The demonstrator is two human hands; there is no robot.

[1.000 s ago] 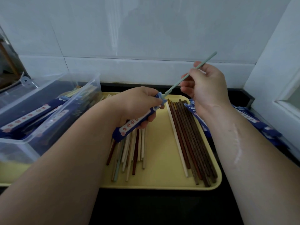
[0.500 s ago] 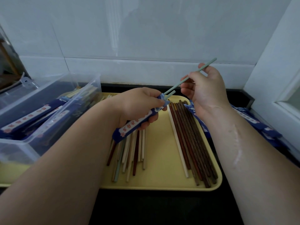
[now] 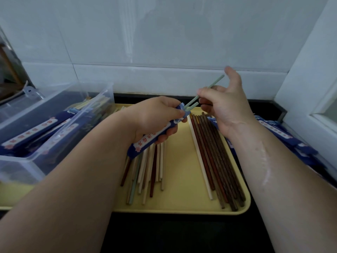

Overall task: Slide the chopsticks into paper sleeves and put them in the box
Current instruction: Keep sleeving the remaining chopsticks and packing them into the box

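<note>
Above the pale yellow plastic tray, grips the dark blue printed paper sleeve in the curled left hand and pinches the longer pale green chopstick with the right hand, aiming it into the sleeve mouth beside its shorter-showing green mate. Probably risks crumpling or splitting the paper mouth with an off-axis push, or jamming against that mate. Cannot tell how deep either stick sits, nor make out the blurred contents of the clear plastic box at left.

A kitchen; white tiled wall, black counter, loose chopsticks.
</note>
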